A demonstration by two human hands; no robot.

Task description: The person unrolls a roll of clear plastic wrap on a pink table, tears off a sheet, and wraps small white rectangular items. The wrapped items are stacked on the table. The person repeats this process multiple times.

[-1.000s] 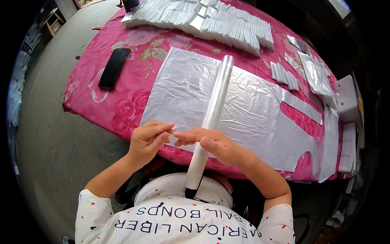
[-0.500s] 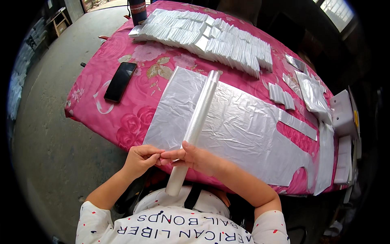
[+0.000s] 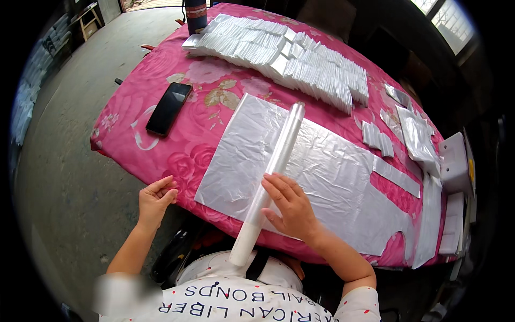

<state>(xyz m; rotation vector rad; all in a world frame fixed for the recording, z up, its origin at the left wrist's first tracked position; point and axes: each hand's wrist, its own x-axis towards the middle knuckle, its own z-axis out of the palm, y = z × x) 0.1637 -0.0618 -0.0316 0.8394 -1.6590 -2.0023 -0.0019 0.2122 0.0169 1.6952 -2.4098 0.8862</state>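
A roll of clear plastic film on a white tube (image 3: 280, 155) lies aslant across a flat, translucent plastic bag (image 3: 327, 172), its near end past the table's front edge. At the right, the bag has a rounded cut-out between handle-like strips. My right hand (image 3: 292, 206) rests against the roll's right side, fingers stretched and slightly apart. Left of the roll, away from the bag's near left corner, my left hand (image 3: 154, 203) hovers by the table edge. Its thumb and forefinger are pinched together; I cannot make out anything between them.
A pink flowered cloth covers the table (image 3: 129, 107). A black phone (image 3: 169, 109) lies at the left. Long rows of folded white packets (image 3: 279, 56) stand at the back beside a dark cylinder (image 3: 196, 16). Small folded packets (image 3: 377, 138), plastic bags (image 3: 417, 134) and white boxes (image 3: 455, 161) are at right.
My hands, which met over the roll's near part, have come apart. The left has moved left, off the roll; the right has moved up and rightward, now lying along the roll.
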